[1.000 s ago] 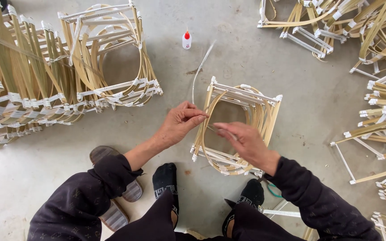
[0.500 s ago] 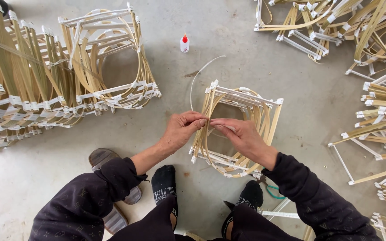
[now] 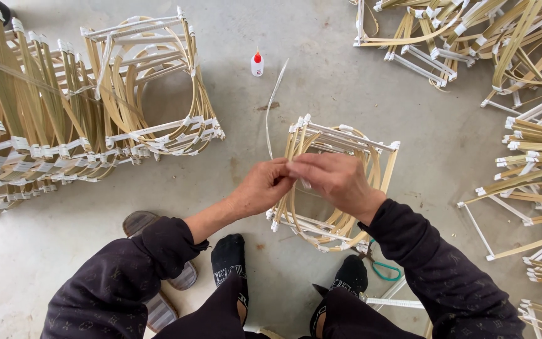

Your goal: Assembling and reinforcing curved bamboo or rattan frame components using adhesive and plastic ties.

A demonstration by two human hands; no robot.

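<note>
Centre frame: left hand [image 3: 265, 188] and right hand [image 3: 334, 179] meet, fingers pinching a thin white strip [image 3: 275, 100] over the bamboo frame [image 3: 340, 182]; glue bottle [image 3: 257, 64] above.

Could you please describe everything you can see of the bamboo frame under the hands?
The bamboo frame is a box-shaped cage of pale yellow strips, with curved hoops inside and white wrapping at its corners. It sits on the concrete floor, tilted. The left hand and right hand meet over its near top edge.

Hands [image 3: 302, 182] now together over frame [image 3: 340, 182]
</note>
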